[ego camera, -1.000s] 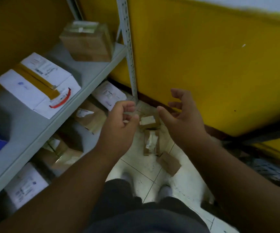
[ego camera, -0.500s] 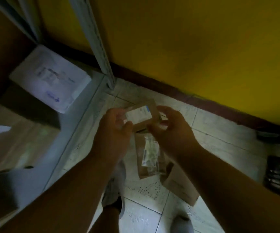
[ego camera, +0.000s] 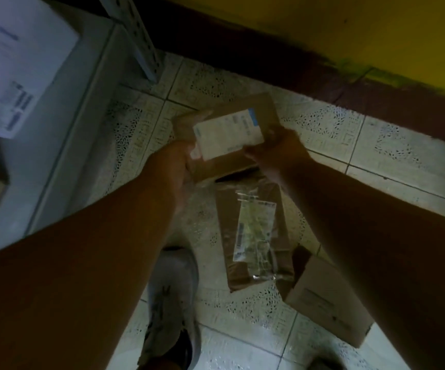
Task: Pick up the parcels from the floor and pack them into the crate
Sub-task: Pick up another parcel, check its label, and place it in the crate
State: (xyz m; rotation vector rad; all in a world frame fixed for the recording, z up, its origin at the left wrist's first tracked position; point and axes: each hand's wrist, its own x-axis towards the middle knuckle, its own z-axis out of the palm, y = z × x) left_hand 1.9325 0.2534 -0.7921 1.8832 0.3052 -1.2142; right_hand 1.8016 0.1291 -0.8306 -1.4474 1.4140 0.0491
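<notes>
A brown cardboard parcel (ego camera: 232,113) with a white label sits low over the tiled floor, held between both hands. My left hand (ego camera: 174,164) grips its near left edge and my right hand (ego camera: 280,148) grips its near right edge. Just below it a flat brown parcel (ego camera: 253,231) with a clear plastic document pouch lies on the floor. A third brown box (ego camera: 328,303) lies at the lower right, partly behind my right forearm. No crate is in view.
A grey metal shelf (ego camera: 64,134) with a slotted upright post (ego camera: 136,36) runs along the left, carrying a white parcel (ego camera: 13,65). A yellow wall with a dark skirting (ego camera: 323,70) closes the far side. My grey shoe (ego camera: 173,303) stands on the tiles.
The view has dropped much closer to the floor. Both hands, apart and empty a second ago, have closed on the labelled parcel.
</notes>
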